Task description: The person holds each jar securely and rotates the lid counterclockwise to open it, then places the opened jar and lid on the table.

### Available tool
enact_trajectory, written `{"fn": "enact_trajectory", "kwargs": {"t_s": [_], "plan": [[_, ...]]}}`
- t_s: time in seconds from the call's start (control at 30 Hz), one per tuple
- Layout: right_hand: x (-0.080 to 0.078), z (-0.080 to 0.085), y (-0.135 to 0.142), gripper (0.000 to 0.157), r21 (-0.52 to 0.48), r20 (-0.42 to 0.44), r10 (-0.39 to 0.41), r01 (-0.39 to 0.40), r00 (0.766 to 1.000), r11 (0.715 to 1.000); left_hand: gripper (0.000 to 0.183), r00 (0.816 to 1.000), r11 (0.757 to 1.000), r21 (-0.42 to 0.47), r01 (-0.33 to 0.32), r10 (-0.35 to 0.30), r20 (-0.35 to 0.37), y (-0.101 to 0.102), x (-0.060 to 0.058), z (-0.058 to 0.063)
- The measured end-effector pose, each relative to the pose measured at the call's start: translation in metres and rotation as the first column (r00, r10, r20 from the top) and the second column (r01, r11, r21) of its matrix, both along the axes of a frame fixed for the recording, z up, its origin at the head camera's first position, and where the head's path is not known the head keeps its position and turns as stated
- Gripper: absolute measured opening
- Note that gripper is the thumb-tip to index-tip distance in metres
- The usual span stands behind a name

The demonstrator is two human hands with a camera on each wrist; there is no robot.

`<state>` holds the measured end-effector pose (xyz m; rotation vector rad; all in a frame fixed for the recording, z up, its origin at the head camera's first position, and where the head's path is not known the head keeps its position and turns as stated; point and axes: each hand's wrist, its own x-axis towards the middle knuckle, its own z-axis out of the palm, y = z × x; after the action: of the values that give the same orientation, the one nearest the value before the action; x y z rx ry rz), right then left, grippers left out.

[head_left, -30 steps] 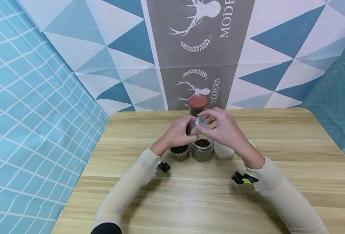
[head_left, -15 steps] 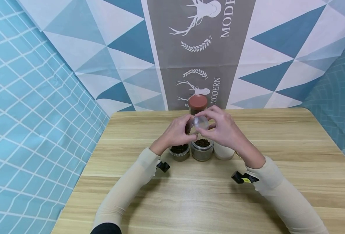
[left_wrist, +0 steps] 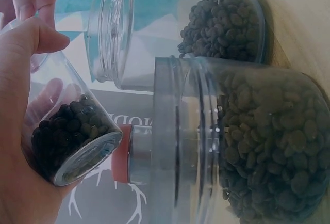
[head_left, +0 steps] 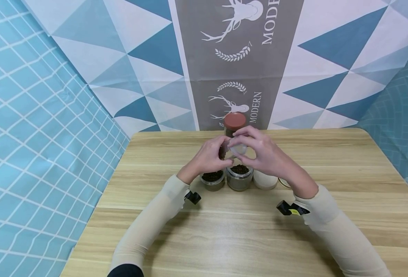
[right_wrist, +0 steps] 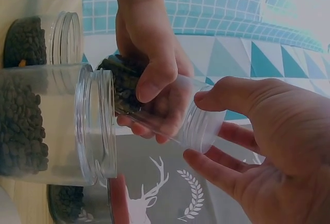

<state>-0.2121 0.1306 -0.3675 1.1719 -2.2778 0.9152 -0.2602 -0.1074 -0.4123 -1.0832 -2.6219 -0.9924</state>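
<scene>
A small clear jar [left_wrist: 77, 126], part filled with dark bean-like pieces [right_wrist: 124, 82], is held tilted in my left hand [head_left: 208, 154] above the table. My right hand [head_left: 259, 148] curls its thumb and fingers round the clear ridged cap [right_wrist: 203, 126] at the jar's mouth end. Below the hands stands an open glass jar [head_left: 239, 180] holding the same dark pieces. To its left is another open jar [head_left: 213, 182], also with dark pieces inside. My hands partly hide the held jar in the head view.
Behind the hands stands a jar with a red lid [head_left: 234, 121]. A whitish round lid [head_left: 265, 180] and a gold-rimmed disc [head_left: 285, 184] lie right of the open jars, the disc partly behind my right forearm. The wooden table [head_left: 221, 231] meets a patterned cloth backdrop [head_left: 155, 50].
My right hand has turned, its fingers now reaching further over the cap, and its wrist has shifted slightly right. The left hand and the jar stay nearly still.
</scene>
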Motion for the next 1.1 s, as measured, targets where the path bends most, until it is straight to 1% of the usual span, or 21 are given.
{"fn": "enact_trajectory", "kwargs": {"t_s": [0.07, 0.23, 0.5, 0.63, 0.7, 0.8, 0.87, 0.9, 1.0, 1.1], "plan": [[-0.0005, -0.0007, 0.0008, 0.033, 0.007, -0.017, 0.019, -0.019, 1.000, 1.000, 0.055, 1.000, 1.000, -0.003, 0.001, -0.001, 0.004, 0.0003, 0.0003, 0.0000], [-0.0009, -0.0014, 0.0020, 0.035, 0.014, -0.034, 0.047, -0.046, 0.998, 0.999, 0.056, 1.000, 1.000, 0.002, 0.004, -0.004, 0.013, 0.0012, 0.0006, 0.0004], [-0.0017, -0.0012, 0.0036, 0.046, 0.020, -0.045, 0.054, -0.053, 0.998, 0.998, 0.051, 1.000, 1.000, 0.015, 0.019, -0.019, 0.019, 0.0012, 0.0007, 0.0006], [-0.0005, -0.0009, 0.0060, 0.051, 0.008, -0.007, 0.036, -0.036, 0.999, 0.999, 0.057, 1.000, 1.000, 0.014, 0.016, -0.016, 0.019, 0.0009, 0.0002, 0.0003], [0.0006, -0.0001, 0.0073, 0.053, -0.005, 0.022, 0.012, -0.012, 1.000, 1.000, 0.060, 1.000, 1.000, 0.014, 0.011, -0.011, 0.024, 0.0007, -0.0002, 0.0003], [0.0020, 0.0024, 0.0083, 0.058, -0.037, 0.089, -0.033, 0.036, 0.996, 0.999, 0.062, 1.000, 1.000, 0.012, -0.002, 0.002, 0.030, 0.0001, -0.0004, 0.0006], [0.0030, 0.0042, 0.0085, 0.062, -0.062, 0.158, -0.065, 0.075, 0.985, 0.995, 0.062, 0.999, 1.000, 0.012, -0.008, 0.008, 0.032, -0.0001, -0.0002, 0.0012], [0.0033, 0.0051, 0.0086, 0.064, -0.075, 0.199, -0.081, 0.097, 0.977, 0.992, 0.061, 0.999, 1.000, 0.011, -0.012, 0.012, 0.032, -0.0002, 0.0001, 0.0014], [0.0039, 0.0070, 0.0088, 0.066, -0.103, 0.327, -0.128, 0.171, 0.936, 0.980, 0.060, 0.999, 1.000, 0.010, -0.018, 0.017, 0.030, 0.0002, 0.0008, 0.0022], [0.0036, 0.0076, 0.0095, 0.064, -0.108, 0.416, -0.180, 0.244, 0.892, 0.964, 0.061, 0.999, 1.000, 0.008, -0.015, 0.015, 0.029, 0.0007, 0.0016, 0.0028]]}}
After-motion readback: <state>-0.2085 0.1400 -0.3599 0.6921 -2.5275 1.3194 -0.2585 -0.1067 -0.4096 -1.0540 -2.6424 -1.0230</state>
